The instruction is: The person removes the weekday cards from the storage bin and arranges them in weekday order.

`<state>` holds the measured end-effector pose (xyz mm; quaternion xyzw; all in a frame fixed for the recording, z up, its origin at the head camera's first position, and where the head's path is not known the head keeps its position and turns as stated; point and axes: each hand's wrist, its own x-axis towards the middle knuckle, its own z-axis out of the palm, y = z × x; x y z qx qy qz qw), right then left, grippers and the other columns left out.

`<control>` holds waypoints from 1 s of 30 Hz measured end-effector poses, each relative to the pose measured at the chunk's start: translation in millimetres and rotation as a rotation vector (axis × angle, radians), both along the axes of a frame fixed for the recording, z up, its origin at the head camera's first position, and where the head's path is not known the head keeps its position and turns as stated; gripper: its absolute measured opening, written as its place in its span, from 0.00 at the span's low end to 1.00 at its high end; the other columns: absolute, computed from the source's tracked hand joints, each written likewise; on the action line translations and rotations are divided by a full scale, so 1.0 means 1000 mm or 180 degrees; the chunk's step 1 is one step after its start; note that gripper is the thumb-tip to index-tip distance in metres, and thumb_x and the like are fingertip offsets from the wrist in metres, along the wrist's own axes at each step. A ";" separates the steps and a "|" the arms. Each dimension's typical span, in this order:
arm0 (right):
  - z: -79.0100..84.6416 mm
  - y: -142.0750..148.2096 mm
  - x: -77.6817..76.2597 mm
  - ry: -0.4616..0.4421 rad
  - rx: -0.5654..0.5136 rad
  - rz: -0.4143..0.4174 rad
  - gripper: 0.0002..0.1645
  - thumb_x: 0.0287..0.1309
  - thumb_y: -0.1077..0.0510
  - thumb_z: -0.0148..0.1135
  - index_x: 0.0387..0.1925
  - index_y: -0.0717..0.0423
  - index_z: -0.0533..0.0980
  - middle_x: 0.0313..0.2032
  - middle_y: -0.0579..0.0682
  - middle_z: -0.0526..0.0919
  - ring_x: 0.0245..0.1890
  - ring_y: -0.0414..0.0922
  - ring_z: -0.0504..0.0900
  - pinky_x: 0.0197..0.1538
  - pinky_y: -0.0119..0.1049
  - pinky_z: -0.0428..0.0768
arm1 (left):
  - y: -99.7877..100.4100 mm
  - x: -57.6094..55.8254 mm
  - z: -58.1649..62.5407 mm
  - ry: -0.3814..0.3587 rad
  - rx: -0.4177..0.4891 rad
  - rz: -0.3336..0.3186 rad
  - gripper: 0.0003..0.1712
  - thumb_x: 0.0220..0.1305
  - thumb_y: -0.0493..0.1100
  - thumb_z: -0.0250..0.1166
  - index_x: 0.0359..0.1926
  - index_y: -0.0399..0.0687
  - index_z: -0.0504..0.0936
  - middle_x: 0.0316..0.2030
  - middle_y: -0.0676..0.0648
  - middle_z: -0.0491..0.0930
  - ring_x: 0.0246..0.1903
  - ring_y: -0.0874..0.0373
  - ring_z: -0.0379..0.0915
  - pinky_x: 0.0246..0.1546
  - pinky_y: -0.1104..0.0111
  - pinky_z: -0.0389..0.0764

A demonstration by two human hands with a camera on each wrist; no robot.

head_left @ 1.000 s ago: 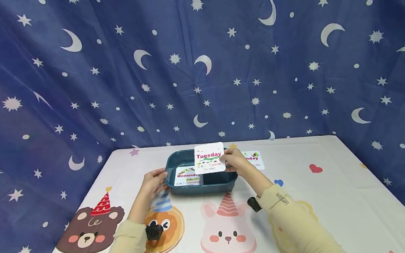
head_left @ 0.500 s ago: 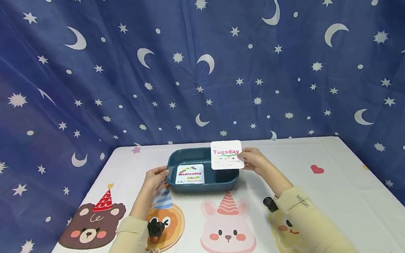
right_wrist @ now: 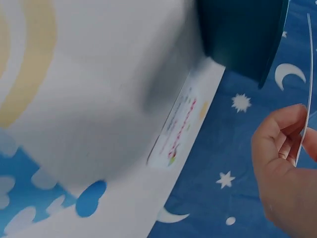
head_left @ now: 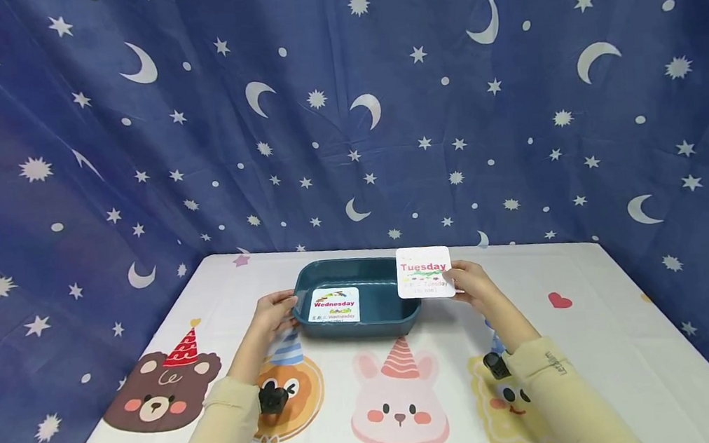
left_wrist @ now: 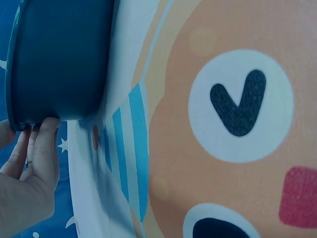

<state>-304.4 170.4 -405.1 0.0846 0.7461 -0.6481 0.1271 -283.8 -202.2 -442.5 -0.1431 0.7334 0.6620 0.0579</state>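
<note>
A dark teal plastic basin [head_left: 364,327] stands toward the back of the table. My left hand [head_left: 274,313] grips its left end, and in the left wrist view the fingers [left_wrist: 45,148] press the outer wall while the thumb is at the rim. Inside, on the left, lies a white Wednesday card [head_left: 334,306]. My right hand [head_left: 470,283] pinches a white Tuesday card [head_left: 424,273] by its right edge, raised and overlapping the basin's right end. The right wrist view shows this card edge-on, between thumb and fingers.
Another printed card [right_wrist: 178,124] lies flat on the table by the basin, hidden in the head view behind the Tuesday card. The white tablecloth [head_left: 595,369] bears cartoon animals. A blue star-and-moon curtain [head_left: 345,110] hangs right behind the table's back edge.
My right hand has carried the Tuesday card rightward from over the basin's middle to past its right end, covering the card behind it. My left hand stays on the basin.
</note>
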 end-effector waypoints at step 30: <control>-0.024 0.073 -0.013 -0.0089 0.0336 -0.0254 0.33 0.64 0.67 0.39 0.68 0.73 0.48 0.41 0.54 0.73 0.28 0.36 0.74 0.32 0.28 0.80 | -0.002 0.001 0.002 -0.0028 -0.0004 -0.0031 0.23 0.68 0.36 0.54 0.62 0.30 0.67 0.51 0.34 0.73 0.35 0.59 0.77 0.40 0.67 0.84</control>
